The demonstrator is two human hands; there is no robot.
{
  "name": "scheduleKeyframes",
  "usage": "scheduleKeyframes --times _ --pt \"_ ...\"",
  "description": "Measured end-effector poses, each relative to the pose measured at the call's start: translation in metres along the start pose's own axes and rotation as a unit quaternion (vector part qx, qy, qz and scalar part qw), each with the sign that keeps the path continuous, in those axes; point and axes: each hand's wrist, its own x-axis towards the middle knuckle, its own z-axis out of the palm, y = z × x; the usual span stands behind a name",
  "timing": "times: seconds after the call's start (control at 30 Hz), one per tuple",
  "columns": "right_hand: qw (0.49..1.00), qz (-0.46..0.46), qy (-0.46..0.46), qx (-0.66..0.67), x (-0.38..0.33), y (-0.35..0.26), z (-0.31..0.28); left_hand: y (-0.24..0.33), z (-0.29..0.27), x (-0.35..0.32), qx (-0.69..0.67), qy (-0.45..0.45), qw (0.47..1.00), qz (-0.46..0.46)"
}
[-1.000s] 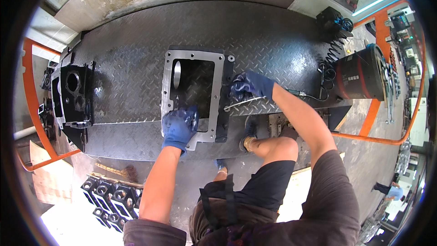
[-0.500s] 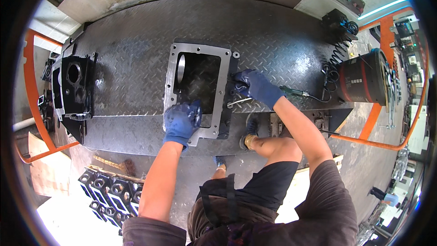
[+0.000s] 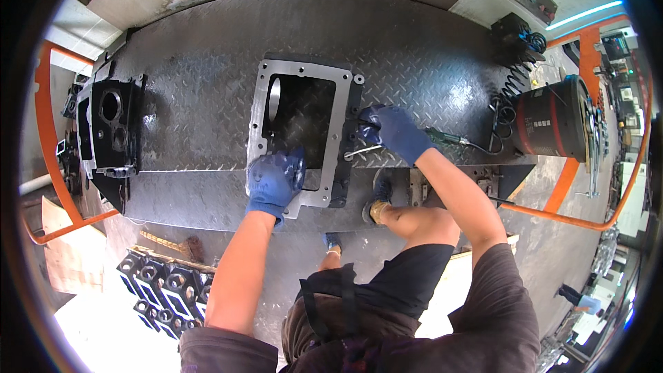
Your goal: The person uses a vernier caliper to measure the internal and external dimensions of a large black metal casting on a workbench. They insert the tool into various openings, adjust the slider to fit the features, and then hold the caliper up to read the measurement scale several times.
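Gripping the housing (image 3: pixel 339 107) at 7 o'clock, your curled left hand (image 3: pixel 275 181) likely steadies it; right hand (image 3: pixel 391 130) bunched at 3, grip unclear.

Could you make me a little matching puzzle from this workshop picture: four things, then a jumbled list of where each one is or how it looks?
Things:
1. Left hand
2. Drum
3. Right hand
4. Control box

Places and looks:
A. Beside the right edge of the metal-rimmed part
B. Shows a lit green light
C. At the metal-rimmed part's near-left corner
D. Dark, with red bands

Pairs: 1-C, 2-D, 3-A, 4-B
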Motion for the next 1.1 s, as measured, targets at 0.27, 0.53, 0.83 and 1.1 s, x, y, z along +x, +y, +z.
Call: scheduleKeyframes --times 0.27,0.53,0.83,1.1 --pt "0.859 0.244 -0.204 0.401 0.023 0.009 -0.026 0.004 -0.003 0.002 0.002 0.045 0.999 0.014" --pt "0.997 0.048 -0.028 0.057 0.006 0.002 0.0 0.003 -0.003 -0.001 0.005 0.032 0.999 0.005" --pt "0.988 0.042 -0.038 0.144 0.013 0.002 0.0 0.002 -0.006 -0.006 0.026 0.039 0.999 0.009" --pt "0.855 0.242 -0.217 0.404 0.018 0.0 -0.026 0.002 -0.002 0.001 -0.024 0.019 0.999 -0.018"
